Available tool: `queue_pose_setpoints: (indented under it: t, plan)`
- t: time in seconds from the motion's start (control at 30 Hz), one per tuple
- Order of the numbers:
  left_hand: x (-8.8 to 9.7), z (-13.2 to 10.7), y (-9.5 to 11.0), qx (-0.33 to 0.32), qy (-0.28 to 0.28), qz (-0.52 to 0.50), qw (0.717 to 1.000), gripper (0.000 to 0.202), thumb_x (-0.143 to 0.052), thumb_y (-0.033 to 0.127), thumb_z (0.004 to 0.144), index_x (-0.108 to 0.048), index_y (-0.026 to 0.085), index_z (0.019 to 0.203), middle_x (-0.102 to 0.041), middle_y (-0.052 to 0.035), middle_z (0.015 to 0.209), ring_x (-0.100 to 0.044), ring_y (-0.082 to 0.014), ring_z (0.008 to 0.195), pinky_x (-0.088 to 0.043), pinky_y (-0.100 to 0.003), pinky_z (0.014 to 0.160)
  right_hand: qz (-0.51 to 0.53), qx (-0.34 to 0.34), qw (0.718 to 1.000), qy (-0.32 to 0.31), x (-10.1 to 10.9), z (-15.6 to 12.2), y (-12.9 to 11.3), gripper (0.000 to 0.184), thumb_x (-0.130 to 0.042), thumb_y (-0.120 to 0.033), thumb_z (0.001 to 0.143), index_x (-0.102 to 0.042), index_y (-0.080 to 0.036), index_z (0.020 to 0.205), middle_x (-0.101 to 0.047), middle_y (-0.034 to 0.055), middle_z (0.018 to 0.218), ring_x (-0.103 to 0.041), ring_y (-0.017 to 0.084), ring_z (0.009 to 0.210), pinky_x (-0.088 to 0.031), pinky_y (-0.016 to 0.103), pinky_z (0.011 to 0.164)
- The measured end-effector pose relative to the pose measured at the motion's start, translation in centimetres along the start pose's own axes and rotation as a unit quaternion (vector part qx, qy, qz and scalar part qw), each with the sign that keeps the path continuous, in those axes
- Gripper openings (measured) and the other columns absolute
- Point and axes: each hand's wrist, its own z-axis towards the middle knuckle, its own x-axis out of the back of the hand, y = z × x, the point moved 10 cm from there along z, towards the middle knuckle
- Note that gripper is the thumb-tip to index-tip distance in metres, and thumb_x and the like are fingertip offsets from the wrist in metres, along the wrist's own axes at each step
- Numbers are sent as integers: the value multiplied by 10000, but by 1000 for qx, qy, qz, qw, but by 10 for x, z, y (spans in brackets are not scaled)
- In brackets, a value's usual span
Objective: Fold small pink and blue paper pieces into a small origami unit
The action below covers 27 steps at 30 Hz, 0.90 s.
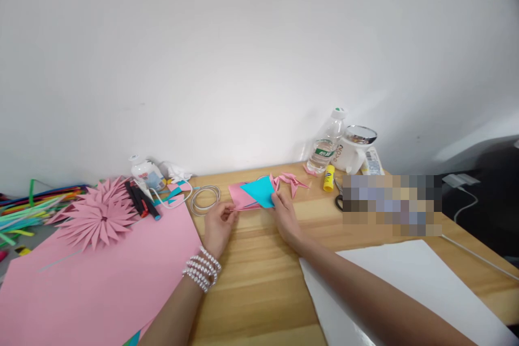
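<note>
A folded blue paper (pixel 259 190), pointed on its left side, is in my right hand (pixel 286 216), the thumb and fingers closed on its right edge. Behind and below it lies a stack of pink paper (pixel 240 194). My left hand (pixel 219 223), with a beaded bracelet (pixel 203 269) on the wrist, pinches the lower left corner of that pink paper. Folded pink paper pieces (pixel 294 183) rest just beyond my right hand. A coiled cable (pixel 205 200) lies beside my left hand.
Left: a pink sheet (pixel 101 292), spiky pink paper flowers (pixel 103 219), markers (pixel 140 199), a white bottle (pixel 148 173) and coloured strips (pixel 28 216). Right: a water bottle (pixel 324 146), a mug (pixel 349 154), a yellow glue stick (pixel 328 179), scissors (pixel 339 203) and a white board (pixel 389 275).
</note>
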Motion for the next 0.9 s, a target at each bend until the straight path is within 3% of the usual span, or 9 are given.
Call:
queue_pose_setpoints:
  t: [0.13,0.3,0.4,0.47,0.6,0.77,0.9]
  plan:
    - [-2,-1,12,-23,-30,54,998,116,-611,252,666,-627,138,667,-612,-30,656,-555,-128,574,-440,-219,514,60,-28,998,-19,-7,-2,-4,244,-435,-411,775,-396,-201,656,-402,-46,618,-396,104,566,-366,218,558]
    - [-19,-9,20,-77,-105,180,975,149,-609,293,690,-628,162,621,-637,-30,683,-532,-129,552,-422,-239,515,43,-4,997,68,15,-6,-13,248,-440,-408,797,-381,-205,667,-388,-57,597,-409,89,519,-348,199,488]
    - [-24,-13,28,-125,-109,249,954,141,-560,284,744,-641,178,697,-656,-44,800,-569,-164,691,-453,-296,649,81,-37,994,57,12,-6,-5,226,-423,-433,802,-382,-217,744,-435,-72,533,-419,86,410,-335,198,404]
    - [-31,-17,34,-168,-134,265,940,165,-511,280,786,-648,188,787,-658,-54,893,-557,-199,880,-436,-345,786,96,-40,994,26,4,-6,-4,209,-460,-415,786,-391,-217,780,-459,-79,498,-431,86,385,-342,195,391]
    - [-50,-21,26,-193,-218,288,912,250,-441,300,831,-626,190,957,-605,-66,1115,-401,-235,1170,-249,-454,1006,110,-38,993,-20,-7,-7,-7,171,-533,-332,738,-444,-204,809,-513,-59,553,-494,92,458,-416,211,455]
    - [-55,-15,8,-145,-241,236,930,361,-352,295,865,-485,205,1187,-512,-78,1244,-343,-210,1231,-168,-463,1045,147,-45,988,-30,-10,-8,-8,118,-564,-263,685,-515,-189,764,-538,-32,655,-516,95,534,-453,227,514]
    - [-44,-6,8,-90,-188,134,969,469,-530,353,767,-474,179,1199,-496,-117,1252,-369,-258,1209,-223,-466,1022,182,-76,979,-54,-17,-9,-5,150,-585,-240,655,-563,-179,790,-576,-10,706,-545,108,571,-471,265,596]
